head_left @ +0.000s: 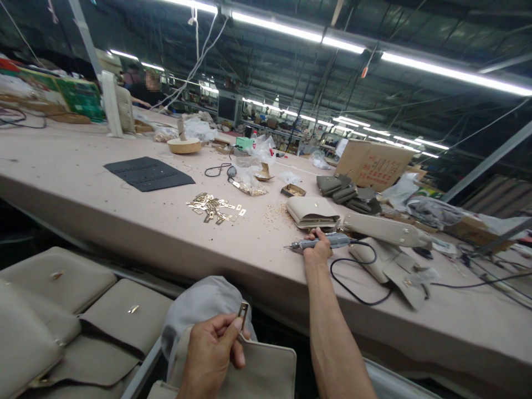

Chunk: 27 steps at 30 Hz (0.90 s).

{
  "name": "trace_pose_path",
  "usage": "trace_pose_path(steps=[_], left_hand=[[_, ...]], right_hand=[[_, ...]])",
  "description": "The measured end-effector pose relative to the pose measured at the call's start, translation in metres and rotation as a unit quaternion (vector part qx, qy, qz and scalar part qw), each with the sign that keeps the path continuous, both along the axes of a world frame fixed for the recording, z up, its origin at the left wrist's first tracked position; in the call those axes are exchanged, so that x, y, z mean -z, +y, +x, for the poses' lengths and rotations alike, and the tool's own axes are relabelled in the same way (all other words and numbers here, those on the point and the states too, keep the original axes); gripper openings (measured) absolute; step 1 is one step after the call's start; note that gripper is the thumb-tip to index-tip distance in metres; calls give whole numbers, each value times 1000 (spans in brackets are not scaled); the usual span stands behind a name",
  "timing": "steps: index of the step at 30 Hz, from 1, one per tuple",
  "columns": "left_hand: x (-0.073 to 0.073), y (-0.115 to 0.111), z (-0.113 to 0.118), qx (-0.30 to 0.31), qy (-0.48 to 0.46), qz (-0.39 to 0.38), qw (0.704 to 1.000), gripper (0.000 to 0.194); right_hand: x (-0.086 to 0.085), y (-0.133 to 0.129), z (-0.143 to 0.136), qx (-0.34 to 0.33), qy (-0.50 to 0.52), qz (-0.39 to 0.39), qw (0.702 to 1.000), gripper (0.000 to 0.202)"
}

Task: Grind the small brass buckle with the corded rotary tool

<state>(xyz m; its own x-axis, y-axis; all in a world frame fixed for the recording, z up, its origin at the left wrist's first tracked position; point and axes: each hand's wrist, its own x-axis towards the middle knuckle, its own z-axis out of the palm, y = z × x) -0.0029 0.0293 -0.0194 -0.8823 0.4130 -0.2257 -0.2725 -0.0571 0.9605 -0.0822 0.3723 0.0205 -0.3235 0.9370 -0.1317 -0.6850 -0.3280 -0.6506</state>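
Between thumb and fingers, my left hand point(216, 346) pinches a small slotted metal plate point(243, 313). The plate stands at the upper edge of a beige bag piece point(268, 366), which lies low in front of me over grey cloth point(203, 305). Out on the table, my right hand point(318, 247) is closed around a grey electric screwdriver point(338, 240), its tip pointing left. A black cord runs from the tool's right end. Just behind it sits a folded beige bag point(311, 212). Loose gold metal plates point(214, 208) form a pile left of the screwdriver.
Several beige bags point(120, 316) with gold clasps are stacked at lower left. On the table point(153, 216) lie a black sheet point(147, 173), a tape roll point(184, 146), scattered small screws point(279, 213) and a small box point(293, 190). Dark bags and a carton point(374, 164) stand at right.
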Motion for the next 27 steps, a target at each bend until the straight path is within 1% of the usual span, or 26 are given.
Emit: trace_pose_path(steps=[3,6,11,14,18,21,27], left_hand=[[-2,0,1,-5,-2,3,1000,40],[-4,0,1,-12,-3,3,1000,40],[-6,0,1,-1,-3,3,1000,42],[-3,-1,0,1,-1,5,1000,39],[3,-1,-2,17,-1,1,1000,40],[5,-2,-2,12,3,4,1000,40],[-2,0,1,-4,-2,10,1000,39]], right_hand=[[-1,-2,1,5,4,-6,1000,32],[-2,-3,1,3,7,-6,1000,35],[-2,-4,1,3,8,-8,1000,38],[-2,-4,1,1,4,-5,1000,39],[-1,-3,1,1,0,2,1000,38],[-1,-3,2,0,2,2,1000,36],[-3,-2,5,-25,30,-2,999,30]])
